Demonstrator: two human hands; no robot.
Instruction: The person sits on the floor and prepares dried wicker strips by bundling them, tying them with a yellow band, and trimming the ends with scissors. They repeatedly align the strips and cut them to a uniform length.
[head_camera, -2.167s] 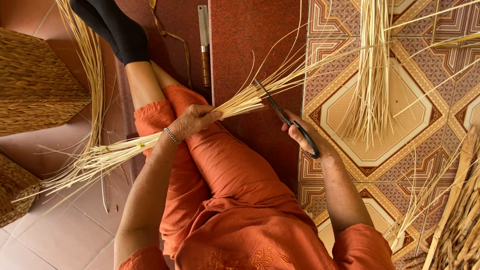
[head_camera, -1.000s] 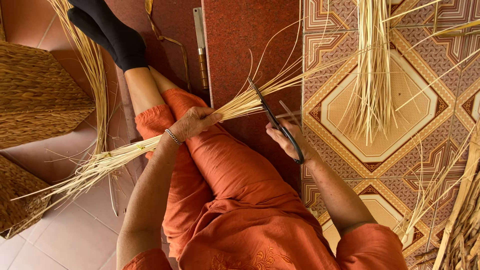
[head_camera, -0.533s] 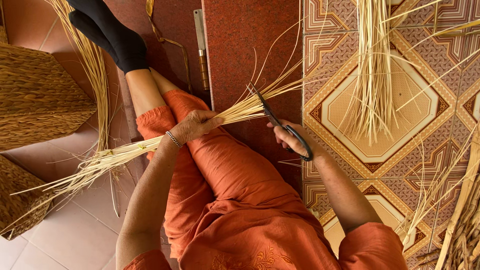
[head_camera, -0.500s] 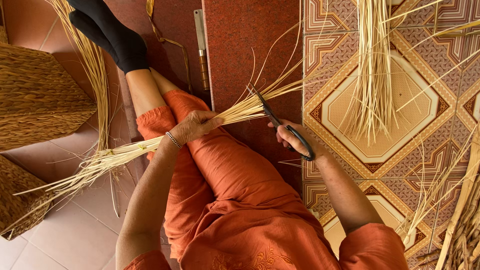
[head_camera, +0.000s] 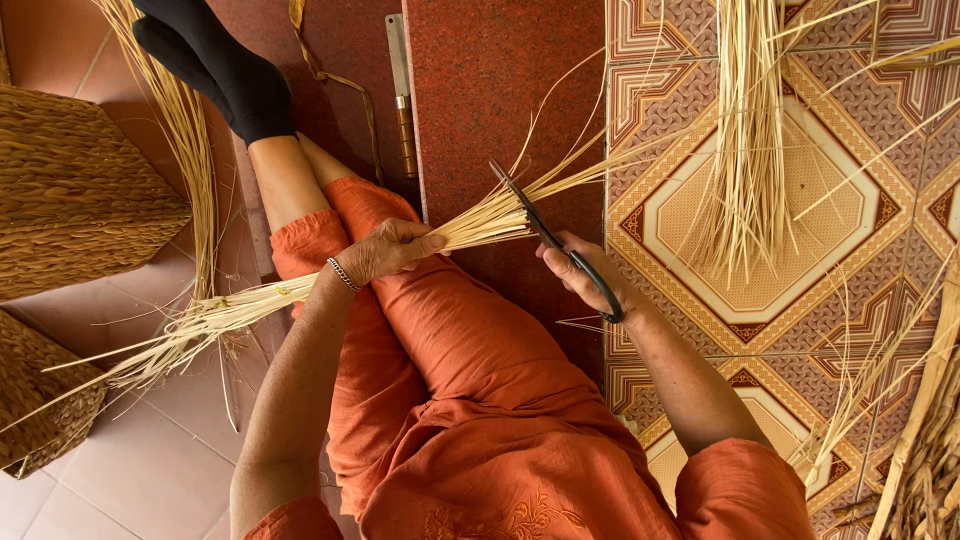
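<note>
My left hand (head_camera: 388, 249) grips a long bundle of pale straw stalks (head_camera: 478, 222) that lies across my lap in orange trousers. The bundle runs from the lower left floor up to the right. My right hand (head_camera: 580, 274) holds black scissors (head_camera: 548, 236), whose blades sit against the stalks just right of my left hand. Thin loose ends of the stalks fan out beyond the blades toward the patterned tiles.
Woven baskets (head_camera: 80, 190) stand at the left, with another one (head_camera: 40, 400) at the lower left. A knife with a wooden handle (head_camera: 402, 95) lies on the red floor ahead. More straw bundles (head_camera: 745, 140) rest on the patterned tiles, and dried stalks (head_camera: 930, 440) pile at the right edge.
The scissors have shifted slightly along the bundle, closer to my left hand. The bundle and my left hand stay almost where they were.
</note>
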